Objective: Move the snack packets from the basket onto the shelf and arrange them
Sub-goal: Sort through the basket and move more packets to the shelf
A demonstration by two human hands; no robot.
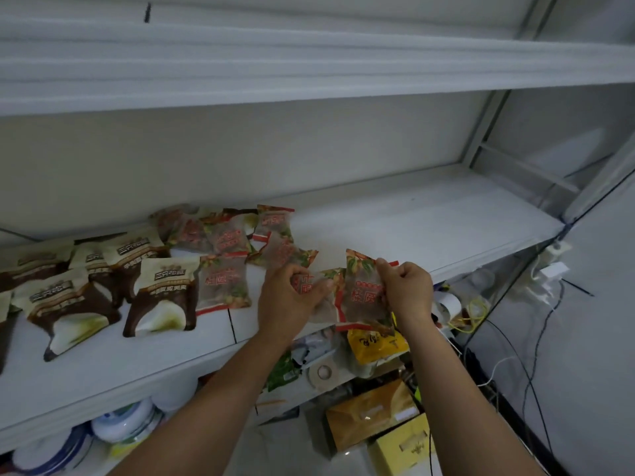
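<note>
White shelf (429, 214) fills the view, its right half bare, with an upper shelf board (309, 70) above. On the left, brown packets (161, 297) lie flat in rough rows, some overlapping. In the middle, translucent red-print packets (233, 235) are loosely heaped toward the back wall, and one lies flat just beside the brown ones. Basket not in view.

Both hands are at the front edge, right of the heap. Left hand (292, 297) is curled round one red-print packet, the left packet (305, 282). It is mostly hidden by fingers and low over the shelf; cannot tell if it touches. Right hand (405, 290) pinches the top corner of the right packet (364, 293). That packet hangs roughly upright, tilted, with its lower end over the shelf's front edge. The two held packets overlap at their near edges.

Step, as judged: placing and arranging, mid-task. Many packets are up; the two in hand are not yet laid down. Next move likely calls for laying both flat on the bare patch right of the heap, labels up, then squaring the heap into a row. Risk: thin film packets set near the front edge could slide off.

Below the shelf: cardboard box (371, 417), stacked bowls (123, 420), yellow bag (374, 345), tape roll (323, 372), cables (536, 338) at right.
</note>
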